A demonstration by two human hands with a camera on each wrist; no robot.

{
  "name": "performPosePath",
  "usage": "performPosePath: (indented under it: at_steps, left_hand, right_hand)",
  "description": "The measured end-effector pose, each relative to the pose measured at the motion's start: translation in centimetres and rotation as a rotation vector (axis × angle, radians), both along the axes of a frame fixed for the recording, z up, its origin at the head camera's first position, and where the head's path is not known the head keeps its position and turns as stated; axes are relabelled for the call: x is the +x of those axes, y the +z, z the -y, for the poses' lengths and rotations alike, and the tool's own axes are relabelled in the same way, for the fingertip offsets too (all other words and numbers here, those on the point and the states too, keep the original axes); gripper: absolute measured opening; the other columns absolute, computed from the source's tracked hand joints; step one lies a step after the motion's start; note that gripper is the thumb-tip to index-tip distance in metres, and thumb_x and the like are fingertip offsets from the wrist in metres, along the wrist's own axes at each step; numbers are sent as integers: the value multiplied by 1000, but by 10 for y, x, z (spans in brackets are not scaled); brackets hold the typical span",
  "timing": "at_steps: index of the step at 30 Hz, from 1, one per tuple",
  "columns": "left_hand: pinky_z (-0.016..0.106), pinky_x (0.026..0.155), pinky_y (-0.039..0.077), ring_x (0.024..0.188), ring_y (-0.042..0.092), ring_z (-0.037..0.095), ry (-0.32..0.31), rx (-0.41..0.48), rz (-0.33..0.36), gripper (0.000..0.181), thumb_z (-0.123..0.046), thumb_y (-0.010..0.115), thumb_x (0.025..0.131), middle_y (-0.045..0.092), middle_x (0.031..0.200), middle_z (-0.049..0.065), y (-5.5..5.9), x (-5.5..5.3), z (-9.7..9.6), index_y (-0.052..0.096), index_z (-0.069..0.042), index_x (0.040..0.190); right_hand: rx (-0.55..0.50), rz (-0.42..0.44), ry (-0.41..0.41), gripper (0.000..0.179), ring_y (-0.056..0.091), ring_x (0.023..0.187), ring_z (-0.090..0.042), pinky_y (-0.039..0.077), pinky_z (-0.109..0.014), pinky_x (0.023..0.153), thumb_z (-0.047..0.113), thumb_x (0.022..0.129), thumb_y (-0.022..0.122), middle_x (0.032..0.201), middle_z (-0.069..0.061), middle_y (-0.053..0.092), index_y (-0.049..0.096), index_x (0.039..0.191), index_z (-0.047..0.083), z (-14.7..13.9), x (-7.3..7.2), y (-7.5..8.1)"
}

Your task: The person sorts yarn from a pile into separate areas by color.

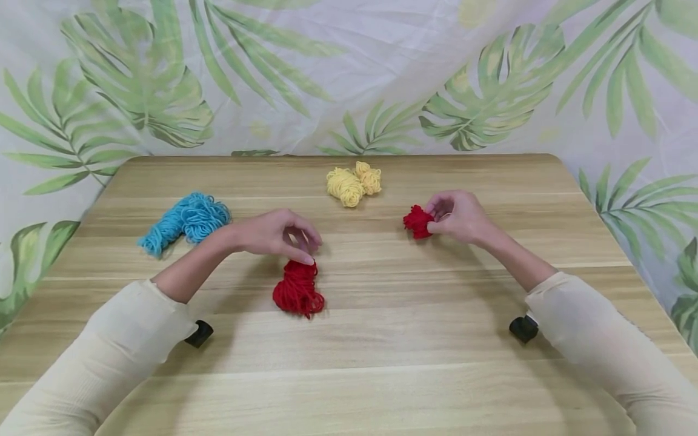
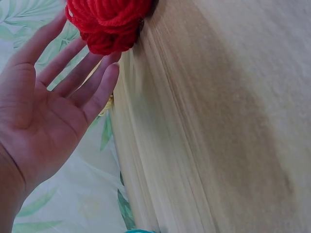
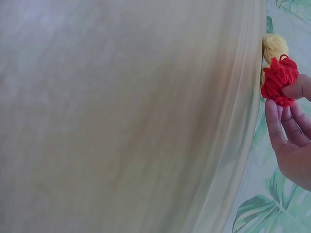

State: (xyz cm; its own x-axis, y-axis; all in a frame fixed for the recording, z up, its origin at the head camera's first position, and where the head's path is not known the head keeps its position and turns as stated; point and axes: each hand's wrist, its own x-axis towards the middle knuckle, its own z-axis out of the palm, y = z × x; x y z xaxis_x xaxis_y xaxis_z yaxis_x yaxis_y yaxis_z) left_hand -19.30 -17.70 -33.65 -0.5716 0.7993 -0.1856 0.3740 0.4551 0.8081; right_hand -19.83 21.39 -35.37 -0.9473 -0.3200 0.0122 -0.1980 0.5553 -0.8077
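Observation:
A larger bundle of red yarn [image 1: 299, 290] lies on the table in front of my left hand [image 1: 275, 233]. The thumb tip is at its upper end; in the left wrist view the fingers [image 2: 82, 77] reach fairly straight toward the red strands [image 2: 109, 24], and finger contact is unclear. Farther right, my right hand [image 1: 458, 215] pinches a small red yarn ball [image 1: 417, 222] between thumb and fingers. That ball [image 3: 280, 80] also shows in the right wrist view, thumb across its side and fingers beneath.
Blue yarn [image 1: 185, 221] in two bundles lies left, beyond my left forearm. Two yellow yarn bundles [image 1: 346, 186] sit near the back edge of the wooden table [image 1: 382, 387]. A leaf-print cloth [image 1: 382, 72] hangs behind it.

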Motion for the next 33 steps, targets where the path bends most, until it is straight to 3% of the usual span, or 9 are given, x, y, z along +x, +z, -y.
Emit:
performPosePath:
  at_steps: [7, 15, 23, 33]
  left_hand:
    - [41, 93, 58, 105, 71, 26, -77, -18, 80, 38, -12, 81, 90, 75, 115, 14, -3, -1, 2, 70, 5, 122]
    - [41, 93, 57, 107, 69, 28, -80, -27, 152, 42, -9, 85, 86, 73, 119, 16, -3, -4, 6, 70, 5, 122]
    - [37, 91, 57, 102, 66, 25, -68, -30, 139, 35, -2, 82, 86, 73, 113, 10, -3, -4, 4, 71, 6, 118]
    - [30, 79, 57, 97, 63, 24, -40, -33, 145, 25, 6, 76, 85, 72, 102, 8, -2, -2, -1, 72, 7, 110]
  right_hand:
    - [41, -17, -45, 17, 62, 80, -15, 51, -13, 71, -8, 80, 75, 90, -17, 70, 69, 96, -8, -15, -5, -2]
    - [82, -23, -79, 17, 62, 78, -12, 50, -13, 70, -6, 81, 75, 89, -15, 70, 69, 97, -8, -27, -9, -1]
    - [102, -13, -114, 18, 60, 81, -16, 48, -13, 69, -3, 84, 76, 90, -14, 69, 68, 100, -7, -38, -13, 0]
    - [110, -29, -150, 19, 61, 80, -14, 49, -14, 69, -2, 85, 76, 92, -14, 69, 68, 101, -8, -51, -16, -4]
